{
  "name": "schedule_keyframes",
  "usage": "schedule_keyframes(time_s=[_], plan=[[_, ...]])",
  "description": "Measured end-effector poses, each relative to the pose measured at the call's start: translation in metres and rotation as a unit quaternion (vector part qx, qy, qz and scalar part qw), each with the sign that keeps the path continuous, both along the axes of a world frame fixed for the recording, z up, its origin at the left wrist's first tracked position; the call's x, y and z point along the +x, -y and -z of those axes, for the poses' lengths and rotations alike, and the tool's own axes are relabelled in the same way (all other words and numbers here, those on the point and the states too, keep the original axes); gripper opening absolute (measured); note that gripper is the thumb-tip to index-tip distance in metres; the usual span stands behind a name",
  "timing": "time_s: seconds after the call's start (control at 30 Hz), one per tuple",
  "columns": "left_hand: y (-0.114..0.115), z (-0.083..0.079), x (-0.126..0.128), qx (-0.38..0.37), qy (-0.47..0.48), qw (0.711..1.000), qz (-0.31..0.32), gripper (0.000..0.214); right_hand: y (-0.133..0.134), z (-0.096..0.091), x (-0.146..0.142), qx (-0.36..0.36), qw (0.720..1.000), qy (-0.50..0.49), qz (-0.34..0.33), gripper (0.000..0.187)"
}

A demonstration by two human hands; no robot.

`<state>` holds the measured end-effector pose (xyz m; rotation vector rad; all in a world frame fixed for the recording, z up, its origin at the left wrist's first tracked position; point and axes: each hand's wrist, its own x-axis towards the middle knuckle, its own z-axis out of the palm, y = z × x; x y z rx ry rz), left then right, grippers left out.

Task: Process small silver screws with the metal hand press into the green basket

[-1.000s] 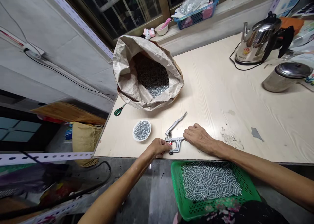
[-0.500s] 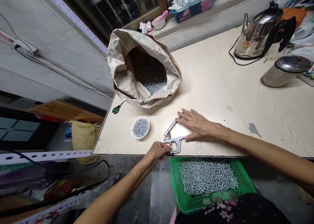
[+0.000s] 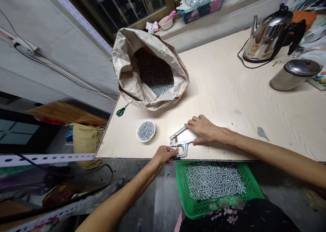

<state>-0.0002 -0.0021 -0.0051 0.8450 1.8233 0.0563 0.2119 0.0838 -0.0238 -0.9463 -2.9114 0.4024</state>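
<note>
A pair of grey snap-fastener pliers (image 3: 185, 146) lies on its side at the front edge of the table, with a spring and a red part at its jaw. My right hand (image 3: 203, 128) is closed around the ends of both handles, fingers on the upper one and thumb by the lower. At the jaw end, my left hand (image 3: 165, 154) pinches something too small to make out. A white bowl (image 3: 145, 141) of small silvery metal pieces stands left of the pliers. Below the table edge sits a green basket (image 3: 180, 191) holding many similar pieces.
A large open woven sack (image 3: 127, 60) with metal pieces inside stands behind the bowl. Green-handled scissors (image 3: 120, 112) lie near the left edge. At the back right are a steel kettle (image 3: 271, 35) with a cord and a metal canister (image 3: 287, 76).
My right hand has closed further, bringing the upper handle of the pliers down toward the lower one. My left hand stays at the jaw.
</note>
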Motion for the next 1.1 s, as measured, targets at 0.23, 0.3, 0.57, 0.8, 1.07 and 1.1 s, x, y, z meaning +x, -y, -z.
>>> schedule_keyframes(time_s=[0.23,0.3,0.57,0.8,1.07,1.1], plan=[[0.003,-0.005,0.013,0.315,-0.247,0.870,0.289,0.020,0.013,0.004,-0.002,-0.005,0.999,-0.033,0.022,0.044],[-0.005,0.000,0.020,0.382,-0.235,0.815,0.367,0.040,0.015,0.006,-0.002,-0.010,0.999,-0.038,0.032,0.048],[-0.036,0.009,0.034,0.372,-0.206,0.757,0.496,0.056,0.020,-0.001,0.011,-0.038,0.996,-0.049,0.059,0.053],[-0.032,0.012,0.039,0.377,-0.203,0.779,0.457,0.011,0.027,0.017,0.002,0.002,0.997,-0.055,0.054,0.010],[-0.014,0.023,0.041,0.447,-0.224,0.770,0.395,0.031,0.014,0.011,0.012,0.001,0.997,-0.057,0.059,0.036],[-0.006,0.027,0.043,0.474,-0.224,0.761,0.382,0.036,0.011,0.010,0.015,-0.003,0.997,-0.059,0.053,0.044]])
